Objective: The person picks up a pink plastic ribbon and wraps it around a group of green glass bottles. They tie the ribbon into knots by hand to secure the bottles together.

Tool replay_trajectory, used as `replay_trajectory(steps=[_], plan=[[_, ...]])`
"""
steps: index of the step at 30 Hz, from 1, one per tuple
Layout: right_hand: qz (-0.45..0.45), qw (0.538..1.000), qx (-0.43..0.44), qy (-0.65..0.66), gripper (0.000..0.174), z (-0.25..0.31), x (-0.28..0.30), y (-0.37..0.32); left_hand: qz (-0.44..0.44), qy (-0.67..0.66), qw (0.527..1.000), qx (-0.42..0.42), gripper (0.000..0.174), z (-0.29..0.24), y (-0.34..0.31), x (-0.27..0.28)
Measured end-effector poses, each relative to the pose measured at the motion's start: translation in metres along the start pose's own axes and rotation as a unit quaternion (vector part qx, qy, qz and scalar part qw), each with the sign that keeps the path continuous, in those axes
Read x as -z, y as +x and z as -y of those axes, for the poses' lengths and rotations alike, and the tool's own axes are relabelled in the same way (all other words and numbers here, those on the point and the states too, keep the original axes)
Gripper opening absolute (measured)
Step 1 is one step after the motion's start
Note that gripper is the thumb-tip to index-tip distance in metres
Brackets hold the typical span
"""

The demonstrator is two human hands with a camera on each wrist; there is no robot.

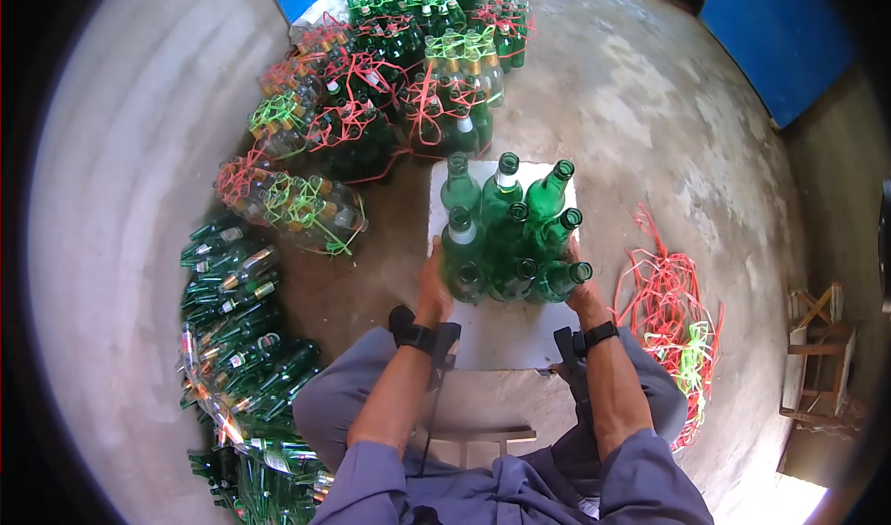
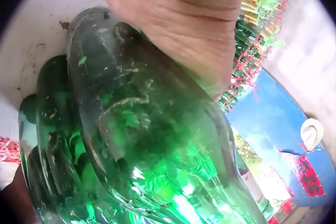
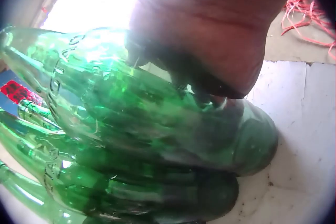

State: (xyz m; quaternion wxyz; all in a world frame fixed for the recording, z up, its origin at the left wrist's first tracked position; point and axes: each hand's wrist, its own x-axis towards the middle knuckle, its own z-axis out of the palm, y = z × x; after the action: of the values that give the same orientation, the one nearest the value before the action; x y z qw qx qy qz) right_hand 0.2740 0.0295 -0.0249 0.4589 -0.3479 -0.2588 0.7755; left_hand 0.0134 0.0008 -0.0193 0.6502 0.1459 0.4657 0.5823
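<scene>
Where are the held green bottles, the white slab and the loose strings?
green bottles (image 1: 506, 237), head view, middle of the cluster.
white slab (image 1: 506, 335), head view, bare near part.
loose strings (image 1: 664, 307), head view, middle of the pile.

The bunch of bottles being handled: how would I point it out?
Find the white square slab in the middle of the concrete floor. On it stand nine green glass bottles, packed three by three between the left hand and the right hand. Unlike the tied bottle bundles behind, no red or green string binds them.
</scene>
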Motion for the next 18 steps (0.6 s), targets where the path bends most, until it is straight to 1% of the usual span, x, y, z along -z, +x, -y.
replay_trajectory(steps=[3, 6, 8, 9, 11, 12, 14, 15, 16, 17, 18], plan=[[0.006, 1.000, -0.006, -0.013, 0.069, 0.004, -0.005, -0.003, 0.002, 0.008, 1.000, -0.019, 0.061, 0.002, -0.001, 0.003], [0.008, 1.000, -0.010, -0.005, 0.069, 0.002, -0.001, -0.002, 0.002, 0.014, 1.000, -0.006, 0.062, 0.000, 0.003, 0.007], [0.008, 0.999, 0.011, -0.033, 0.068, 0.005, -0.003, -0.003, 0.055, 0.044, 0.998, -0.003, 0.071, -0.005, 0.011, 0.012], [0.010, 0.999, 0.011, -0.034, 0.068, 0.007, -0.004, -0.002, 0.055, 0.043, 0.998, -0.005, 0.071, -0.003, 0.023, 0.019], [-0.013, 0.999, -0.008, -0.039, 0.069, 0.011, -0.005, 0.001, 0.069, 0.017, 0.995, -0.073, 0.080, 0.001, 0.054, 0.030], [-0.012, 0.999, -0.007, -0.040, 0.069, 0.013, -0.004, 0.004, 0.070, 0.016, 0.995, -0.073, 0.080, -0.005, 0.062, 0.028], [0.008, 0.998, 0.038, -0.059, 0.071, 0.020, 0.000, 0.012, 0.100, 0.011, 0.991, -0.091, 0.083, -0.016, 0.077, 0.021], [0.007, 0.997, 0.038, -0.060, 0.071, 0.025, 0.000, 0.018, 0.114, 0.010, 0.988, -0.105, 0.080, -0.023, 0.076, 0.010], [-0.014, 0.998, 0.019, -0.066, 0.072, 0.030, -0.001, 0.027, 0.114, 0.009, 0.988, -0.105, 0.080, -0.027, 0.076, 0.006], [-0.035, 0.997, 0.000, -0.071, 0.074, 0.033, -0.001, 0.032, 0.133, 0.022, 0.989, -0.067, 0.078, -0.032, 0.075, 0.003], [-0.036, 0.997, -0.002, -0.072, 0.074, 0.032, 0.002, 0.035, 0.152, 0.036, 0.987, -0.027, 0.075, -0.033, 0.077, 0.002]])
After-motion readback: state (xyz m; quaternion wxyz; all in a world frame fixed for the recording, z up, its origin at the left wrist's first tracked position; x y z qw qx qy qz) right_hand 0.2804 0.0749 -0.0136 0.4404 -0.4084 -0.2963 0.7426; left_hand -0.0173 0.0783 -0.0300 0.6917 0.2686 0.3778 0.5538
